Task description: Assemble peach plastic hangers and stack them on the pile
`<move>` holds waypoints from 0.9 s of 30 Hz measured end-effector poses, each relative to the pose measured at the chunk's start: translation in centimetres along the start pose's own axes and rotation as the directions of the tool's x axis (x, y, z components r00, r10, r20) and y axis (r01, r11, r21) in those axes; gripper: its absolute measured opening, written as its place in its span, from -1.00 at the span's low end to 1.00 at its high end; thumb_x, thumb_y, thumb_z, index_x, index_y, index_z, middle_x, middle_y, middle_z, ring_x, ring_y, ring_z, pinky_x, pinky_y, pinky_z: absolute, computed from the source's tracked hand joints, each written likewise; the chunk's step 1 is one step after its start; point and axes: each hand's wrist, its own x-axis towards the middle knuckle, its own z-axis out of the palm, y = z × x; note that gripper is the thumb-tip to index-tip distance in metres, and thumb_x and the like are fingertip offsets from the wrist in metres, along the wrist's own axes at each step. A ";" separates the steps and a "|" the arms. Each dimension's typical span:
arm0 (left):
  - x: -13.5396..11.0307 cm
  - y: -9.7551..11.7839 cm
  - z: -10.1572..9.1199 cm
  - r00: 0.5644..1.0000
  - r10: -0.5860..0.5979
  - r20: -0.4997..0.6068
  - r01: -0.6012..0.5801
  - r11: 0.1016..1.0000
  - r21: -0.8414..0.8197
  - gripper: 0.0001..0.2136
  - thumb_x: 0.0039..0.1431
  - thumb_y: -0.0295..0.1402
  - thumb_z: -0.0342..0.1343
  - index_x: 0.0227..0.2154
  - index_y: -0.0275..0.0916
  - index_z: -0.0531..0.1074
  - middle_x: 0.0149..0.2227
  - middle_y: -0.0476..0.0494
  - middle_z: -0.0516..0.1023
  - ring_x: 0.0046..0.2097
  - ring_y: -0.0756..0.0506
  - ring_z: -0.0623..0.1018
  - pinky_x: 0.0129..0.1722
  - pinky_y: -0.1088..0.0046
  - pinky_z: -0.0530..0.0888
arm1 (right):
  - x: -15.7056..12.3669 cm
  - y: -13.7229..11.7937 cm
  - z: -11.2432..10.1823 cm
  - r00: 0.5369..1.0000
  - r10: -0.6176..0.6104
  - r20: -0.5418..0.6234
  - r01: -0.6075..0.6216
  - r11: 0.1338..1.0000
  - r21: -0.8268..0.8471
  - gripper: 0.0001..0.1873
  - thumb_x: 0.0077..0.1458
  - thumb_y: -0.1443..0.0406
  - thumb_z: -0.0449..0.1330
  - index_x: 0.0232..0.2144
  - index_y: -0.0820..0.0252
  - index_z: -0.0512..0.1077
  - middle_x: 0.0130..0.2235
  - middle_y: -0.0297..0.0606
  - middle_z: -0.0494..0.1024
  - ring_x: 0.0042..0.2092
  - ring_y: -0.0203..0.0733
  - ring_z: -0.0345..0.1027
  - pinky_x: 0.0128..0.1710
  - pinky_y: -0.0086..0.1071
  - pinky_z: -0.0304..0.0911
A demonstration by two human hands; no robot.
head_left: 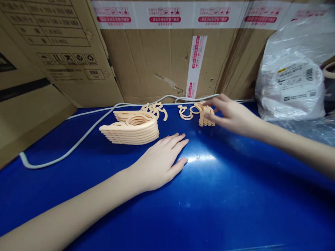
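A stack of peach plastic hangers [131, 132] lies at the back left of the blue table, its hooks pointing right. My left hand [160, 161] rests palm down just in front of that stack, fingers stretched out and nothing in them. Farther right is a second, smaller bunch of peach hangers [202, 114], hooks toward the left. My right hand [229, 113] has its thumb and fingers around the right end of this bunch and hides part of it.
Cardboard boxes [153, 55] stand along the back and left of the blue table [171, 218]. A white cable [71, 152] runs across the left and along the back edge. Clear plastic bags with a labelled white pack [296, 83] are piled at the right.
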 end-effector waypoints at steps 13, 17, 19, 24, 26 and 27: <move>-0.2 0.0 0.1 1.000 0.006 0.001 -0.006 1.000 -0.018 -0.51 0.39 -0.18 -0.15 0.27 -0.32 0.17 0.33 -0.29 0.16 0.35 -0.23 0.16 0.30 0.08 0.18 | 4.8 2.8 1.9 0.851 0.473 0.228 -0.433 0.878 -0.202 -0.15 0.12 -0.20 -0.05 0.19 0.35 0.25 0.04 0.19 0.50 0.00 0.25 0.42 -0.13 -0.09 0.29; -0.4 0.0 0.0 1.000 0.019 -0.012 -0.019 1.000 -0.016 -0.52 0.39 -0.18 -0.15 0.26 -0.33 0.18 0.33 -0.29 0.17 0.35 -0.23 0.17 0.29 0.08 0.19 | 5.0 2.4 1.7 0.851 0.474 0.226 -0.430 0.876 -0.217 -0.36 0.16 -0.05 -0.01 0.07 0.28 0.40 0.02 0.12 0.52 0.00 0.21 0.43 -0.16 -0.12 0.30; -0.4 0.0 0.0 0.999 0.021 -0.024 -0.022 1.000 -0.016 -0.53 0.39 -0.19 -0.14 0.25 -0.33 0.20 0.32 -0.30 0.19 0.34 -0.23 0.18 0.28 0.08 0.21 | 5.1 2.3 1.6 0.851 0.480 0.214 -0.436 0.872 -0.223 -0.37 0.13 -0.06 0.02 0.04 0.26 0.44 -0.01 0.09 0.55 -0.02 0.20 0.44 -0.18 -0.13 0.31; -0.5 0.0 -0.1 1.000 0.021 -0.022 -0.021 1.000 -0.015 -0.53 0.38 -0.19 -0.14 0.24 -0.34 0.20 0.32 -0.31 0.19 0.34 -0.24 0.18 0.28 0.07 0.21 | 5.2 2.1 1.6 0.858 0.478 0.188 -0.442 0.873 -0.207 -0.42 0.10 0.01 0.08 0.04 0.24 0.44 -0.08 0.01 0.59 -0.07 0.13 0.46 -0.19 -0.17 0.31; -0.4 0.0 -0.1 1.000 0.015 -0.012 -0.015 1.000 -0.015 -0.52 0.38 -0.19 -0.14 0.25 -0.34 0.19 0.33 -0.29 0.17 0.34 -0.24 0.17 0.29 0.08 0.20 | 5.3 2.2 1.4 0.863 0.475 0.170 -0.444 0.875 -0.194 -0.41 0.09 0.02 0.10 0.06 0.25 0.42 -0.11 0.01 0.59 -0.07 0.12 0.47 -0.19 -0.18 0.31; -0.4 0.0 -0.1 1.000 0.011 -0.009 -0.011 1.000 -0.017 -0.52 0.38 -0.18 -0.14 0.25 -0.34 0.18 0.33 -0.29 0.17 0.35 -0.24 0.17 0.29 0.08 0.19 | 5.3 2.3 1.2 0.866 0.475 0.156 -0.446 0.875 -0.188 -0.41 0.09 0.02 0.10 0.06 0.26 0.41 -0.11 0.01 0.59 -0.07 0.13 0.47 -0.20 -0.17 0.31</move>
